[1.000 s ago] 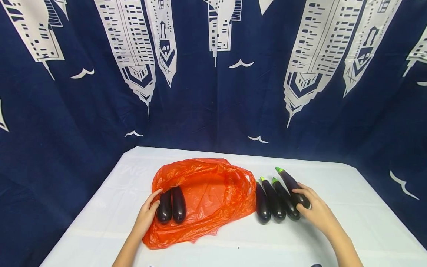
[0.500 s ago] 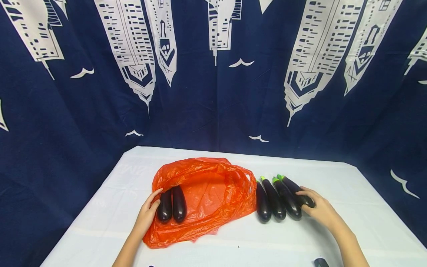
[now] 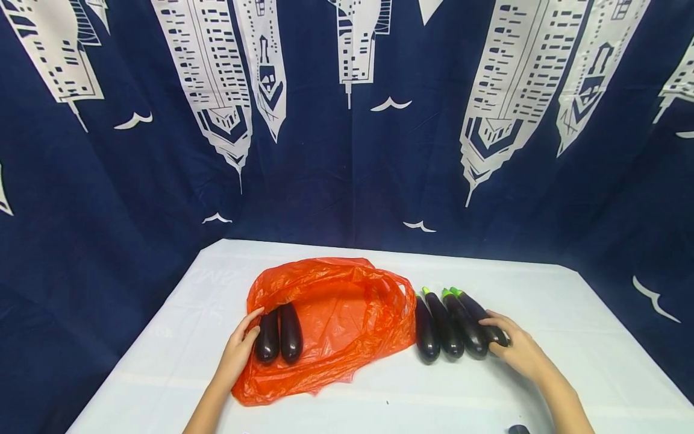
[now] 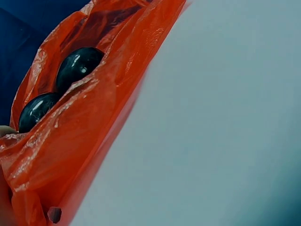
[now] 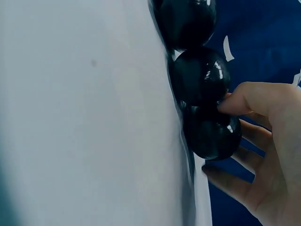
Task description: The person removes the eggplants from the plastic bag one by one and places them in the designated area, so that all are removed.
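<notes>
A red plastic bag [image 3: 336, 319] lies spread with its mouth toward me. Two dark eggplants [image 3: 290, 334] sit side by side in its left part; their round ends [image 4: 79, 68] show in the left wrist view. My left hand [image 3: 238, 343] holds the bag's left edge, beside the outer eggplant. To the right of the bag, several eggplants with green stems lie in a row on the table. My right hand [image 3: 515, 343] grips the rightmost eggplant [image 3: 476, 309], thumb on its near side and fingers over the far side. In the right wrist view, the thumb lies across this eggplant [image 5: 214, 134].
The white table [image 3: 379, 404] carries everything. A dark rounded object [image 3: 518, 429] shows at the bottom edge, near the right forearm. Behind the table hangs a navy curtain [image 3: 347, 181] with white building prints.
My right hand has lowered the rightmost eggplant onto the table, alongside the others, and shifted slightly right and nearer to me. The left hand and the bag have stayed put.
</notes>
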`<move>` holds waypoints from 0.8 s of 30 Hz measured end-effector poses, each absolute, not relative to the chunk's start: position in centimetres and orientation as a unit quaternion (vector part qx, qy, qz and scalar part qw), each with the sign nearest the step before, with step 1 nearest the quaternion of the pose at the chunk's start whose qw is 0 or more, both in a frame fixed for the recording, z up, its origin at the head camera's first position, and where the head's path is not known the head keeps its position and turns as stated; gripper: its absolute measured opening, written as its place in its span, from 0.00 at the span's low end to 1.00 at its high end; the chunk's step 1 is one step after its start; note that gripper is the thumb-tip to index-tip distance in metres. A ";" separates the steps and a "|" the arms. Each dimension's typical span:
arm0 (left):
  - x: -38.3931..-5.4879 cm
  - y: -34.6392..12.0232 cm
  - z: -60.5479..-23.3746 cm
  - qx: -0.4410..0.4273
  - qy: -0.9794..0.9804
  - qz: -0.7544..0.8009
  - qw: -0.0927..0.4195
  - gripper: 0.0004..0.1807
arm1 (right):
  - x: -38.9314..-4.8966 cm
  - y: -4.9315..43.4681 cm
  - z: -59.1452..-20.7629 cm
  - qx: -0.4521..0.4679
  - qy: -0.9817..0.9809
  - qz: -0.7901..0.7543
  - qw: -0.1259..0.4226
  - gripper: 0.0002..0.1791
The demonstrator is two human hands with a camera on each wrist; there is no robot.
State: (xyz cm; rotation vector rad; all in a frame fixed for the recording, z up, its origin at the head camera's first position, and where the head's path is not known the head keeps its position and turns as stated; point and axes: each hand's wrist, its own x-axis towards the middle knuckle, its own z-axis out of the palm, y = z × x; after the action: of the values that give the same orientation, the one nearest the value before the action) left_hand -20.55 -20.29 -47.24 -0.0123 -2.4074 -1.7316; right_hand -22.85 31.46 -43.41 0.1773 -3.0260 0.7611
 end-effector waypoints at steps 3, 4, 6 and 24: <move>-20.5 -20.3 -47.3 -0.004 -0.808 -0.583 0.088 0.22 | -22.7 31.6 -43.5 0.067 -0.971 0.232 0.003 0.26; -20.5 -20.3 -47.3 -0.004 -0.808 -0.583 0.088 0.22 | -22.7 31.6 -43.5 0.071 -0.971 0.229 0.004 0.26; -20.5 -20.4 -47.4 -0.003 -0.808 -0.583 0.089 0.22 | -22.6 31.6 -43.6 0.079 -0.970 0.231 0.008 0.26; -20.5 -20.4 -47.4 -0.006 -0.810 -0.580 0.093 0.22 | -21.4 29.2 -41.7 0.129 -0.963 0.198 0.133 0.24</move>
State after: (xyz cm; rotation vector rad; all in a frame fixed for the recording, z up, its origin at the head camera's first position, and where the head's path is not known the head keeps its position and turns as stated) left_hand -20.53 -20.39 -47.39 -0.0185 -2.4021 -1.7198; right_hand -21.36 29.17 -41.65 0.3745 -2.7917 0.5736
